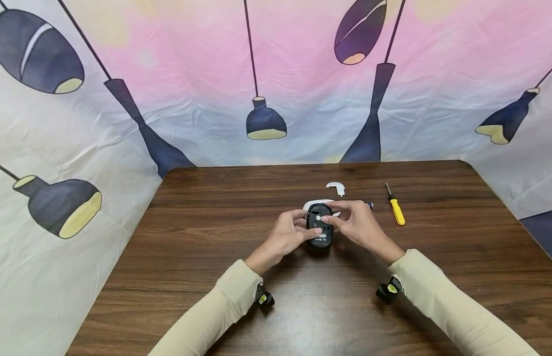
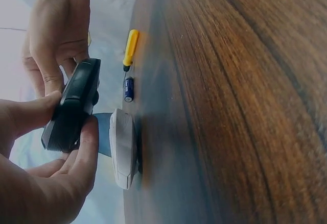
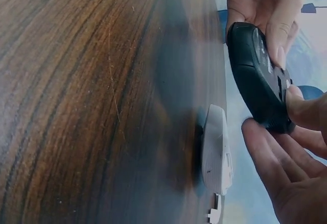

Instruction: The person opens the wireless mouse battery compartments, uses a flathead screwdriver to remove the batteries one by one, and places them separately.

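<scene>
A black computer mouse [image 1: 321, 241] is held up between both hands, its labelled underside turned toward the head camera. My left hand [image 1: 285, 233] grips its left side, thumb on the underside and fingers beneath. From the other side my right hand [image 1: 359, 223] pinches the mouse's far end, thumb near a round white spot on the underside. In the right wrist view, the black mouse [image 3: 255, 76] is tilted and well above the tabletop. A white mouse [image 2: 122, 147] lies on the table just beyond, partly hidden by the hands in the head view.
A small white cover piece [image 1: 337, 187] lies behind the white mouse. A blue battery [image 2: 129, 90] is beside my right hand, largely covered in the head view. Farther right is a screwdriver [image 1: 397, 211] with a yellow handle. Everything lies on a brown wooden table [image 1: 222, 207].
</scene>
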{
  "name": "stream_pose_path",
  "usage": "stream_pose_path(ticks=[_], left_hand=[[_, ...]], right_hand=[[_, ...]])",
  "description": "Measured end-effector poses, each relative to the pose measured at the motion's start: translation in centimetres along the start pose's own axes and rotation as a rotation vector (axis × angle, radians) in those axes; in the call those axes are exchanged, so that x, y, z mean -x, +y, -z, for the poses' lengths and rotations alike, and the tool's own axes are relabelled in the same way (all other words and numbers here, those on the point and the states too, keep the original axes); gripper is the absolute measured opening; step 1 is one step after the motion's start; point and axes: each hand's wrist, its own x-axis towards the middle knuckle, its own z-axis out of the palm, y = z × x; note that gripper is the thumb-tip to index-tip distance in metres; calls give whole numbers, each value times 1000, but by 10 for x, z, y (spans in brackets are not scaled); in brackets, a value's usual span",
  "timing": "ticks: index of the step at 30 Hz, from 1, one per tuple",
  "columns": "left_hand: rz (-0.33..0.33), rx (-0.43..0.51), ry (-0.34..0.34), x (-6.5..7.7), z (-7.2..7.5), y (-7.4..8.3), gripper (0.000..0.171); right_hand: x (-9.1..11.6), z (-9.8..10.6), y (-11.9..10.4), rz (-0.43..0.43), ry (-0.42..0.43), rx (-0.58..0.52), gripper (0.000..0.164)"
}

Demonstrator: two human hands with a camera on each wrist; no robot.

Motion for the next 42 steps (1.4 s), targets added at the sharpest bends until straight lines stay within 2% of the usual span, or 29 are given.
stream_pose_path(ticks=[11,21,26,32,37,42], left_hand=[[29,-10,-10,0,1,0,56],[35,-10,-27,0,2,3,52],[49,-20,-39,1,2,3,57],[58,-6,-61,1,1,3,55],[59,16,-75,0,-1,2,54],[56,19,-60,1,-1,0,55]], right_hand=[[-7,7,2,18,14,46,29],[-14,14,-1,-94,-34,-91,27],[-19,18,-1,-156,-37,-155,28],[-24,23,2,-219,-39,-295,31],[-27,25,5,-243,-26,-380,32],[-29,33,5,-247,1,-403,34]])
